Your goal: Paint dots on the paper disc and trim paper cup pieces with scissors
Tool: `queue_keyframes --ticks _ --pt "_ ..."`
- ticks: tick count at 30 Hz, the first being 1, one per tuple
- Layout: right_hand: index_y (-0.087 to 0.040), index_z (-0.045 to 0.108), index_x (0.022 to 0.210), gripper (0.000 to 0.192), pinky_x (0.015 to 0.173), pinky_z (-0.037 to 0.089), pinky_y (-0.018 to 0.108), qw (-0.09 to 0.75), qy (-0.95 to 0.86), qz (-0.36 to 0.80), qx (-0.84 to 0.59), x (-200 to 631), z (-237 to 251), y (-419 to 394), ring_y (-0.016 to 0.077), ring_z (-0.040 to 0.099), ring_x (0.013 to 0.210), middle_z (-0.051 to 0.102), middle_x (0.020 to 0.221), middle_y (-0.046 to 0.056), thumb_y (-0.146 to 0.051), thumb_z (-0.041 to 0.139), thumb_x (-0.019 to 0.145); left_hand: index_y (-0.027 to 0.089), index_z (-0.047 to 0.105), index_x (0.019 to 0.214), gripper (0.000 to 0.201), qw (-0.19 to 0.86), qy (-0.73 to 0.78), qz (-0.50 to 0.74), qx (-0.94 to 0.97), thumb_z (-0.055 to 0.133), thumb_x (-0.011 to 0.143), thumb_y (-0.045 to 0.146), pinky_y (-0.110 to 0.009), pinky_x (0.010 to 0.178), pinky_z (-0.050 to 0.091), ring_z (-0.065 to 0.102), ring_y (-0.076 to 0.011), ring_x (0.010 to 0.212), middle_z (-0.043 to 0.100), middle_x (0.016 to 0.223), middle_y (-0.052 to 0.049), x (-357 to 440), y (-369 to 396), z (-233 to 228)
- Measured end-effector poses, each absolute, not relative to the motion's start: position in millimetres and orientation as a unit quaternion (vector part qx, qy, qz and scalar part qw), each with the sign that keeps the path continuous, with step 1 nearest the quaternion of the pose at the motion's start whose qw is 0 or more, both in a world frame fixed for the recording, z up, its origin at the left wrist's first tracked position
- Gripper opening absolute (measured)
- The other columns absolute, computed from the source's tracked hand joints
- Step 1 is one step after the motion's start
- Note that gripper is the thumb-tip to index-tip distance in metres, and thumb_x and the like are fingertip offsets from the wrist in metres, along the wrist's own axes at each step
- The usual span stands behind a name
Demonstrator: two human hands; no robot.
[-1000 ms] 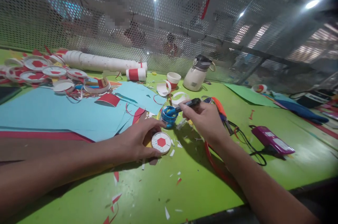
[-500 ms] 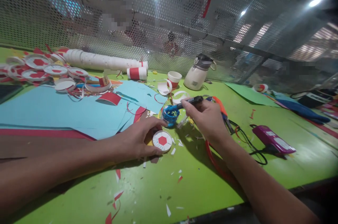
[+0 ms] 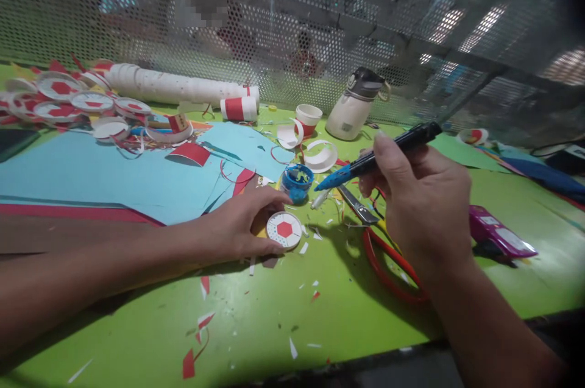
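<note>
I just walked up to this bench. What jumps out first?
The right hand, raised mid-frame, holds a black pen with a blue-coated tip above a small blue pot. Just below, the left hand pins a white disc with a red hexagon to the lime-green table. Matching discs pile up far left, beyond light-blue paper sheets.
</note>
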State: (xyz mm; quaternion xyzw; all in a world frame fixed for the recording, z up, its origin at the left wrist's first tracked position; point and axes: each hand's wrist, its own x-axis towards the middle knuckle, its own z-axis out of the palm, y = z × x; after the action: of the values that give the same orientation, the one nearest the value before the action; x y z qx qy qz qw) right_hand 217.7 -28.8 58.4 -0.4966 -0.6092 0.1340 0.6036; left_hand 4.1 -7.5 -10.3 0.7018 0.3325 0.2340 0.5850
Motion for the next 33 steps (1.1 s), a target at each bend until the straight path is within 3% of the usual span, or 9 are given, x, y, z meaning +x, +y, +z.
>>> queue_keyframes --ticks 7,12,19,33 --pt "-0.021 0.062 0.062 0.030 0.045 0.044 0.025 0.528 -0.644 0.219 -0.509 207.7 59.8 -37.7 0.0106 0.055 0.045 0.061 0.050 -0.003 -0.035 0.063 0.088 0.018 0.041 0.116 0.049 0.574 0.339 0.226 0.710 0.070 0.078 0.027 -0.021 0.046 0.047 0.062 -0.0123 0.056 0.060 0.078 0.002 6.0 -8.7 -5.1" --pt "-0.021 0.060 0.059 0.030 0.045 0.045 0.024 0.466 -0.671 0.253 -0.518 199.2 53.8 -40.9 0.0123 0.059 0.047 0.063 0.052 -0.001 -0.034 0.065 0.086 0.017 0.045 0.114 0.050 0.524 0.340 0.246 0.741 0.074 0.073 0.021 -0.020 0.048 0.050 0.063 -0.0095 0.061 0.057 0.103 -0.005 6.0 -6.9 -3.0" --pt "-0.017 0.059 0.061 0.027 0.045 0.044 0.021 0.438 -0.699 0.245 -0.509 196.4 42.1 -38.6 0.0099 0.055 0.047 0.063 0.055 -0.001 -0.030 0.064 0.085 0.019 0.042 0.114 0.045 0.576 0.310 0.237 0.718 0.070 0.079 0.024 -0.018 0.041 0.049 0.062 -0.0093 0.052 0.055 0.082 0.003 6.6 -8.2 -3.9" --pt "-0.016 0.063 0.065 0.024 0.045 0.045 0.022 0.421 -0.707 0.243 -0.514 196.9 36.3 -34.3 0.0118 0.058 0.050 0.066 0.058 0.002 -0.030 0.064 0.084 0.019 0.040 0.122 0.052 0.607 0.301 0.235 0.696 0.069 0.079 0.019 -0.020 0.043 0.050 0.064 -0.0109 0.055 0.058 0.085 0.001 7.3 -8.4 -4.2"
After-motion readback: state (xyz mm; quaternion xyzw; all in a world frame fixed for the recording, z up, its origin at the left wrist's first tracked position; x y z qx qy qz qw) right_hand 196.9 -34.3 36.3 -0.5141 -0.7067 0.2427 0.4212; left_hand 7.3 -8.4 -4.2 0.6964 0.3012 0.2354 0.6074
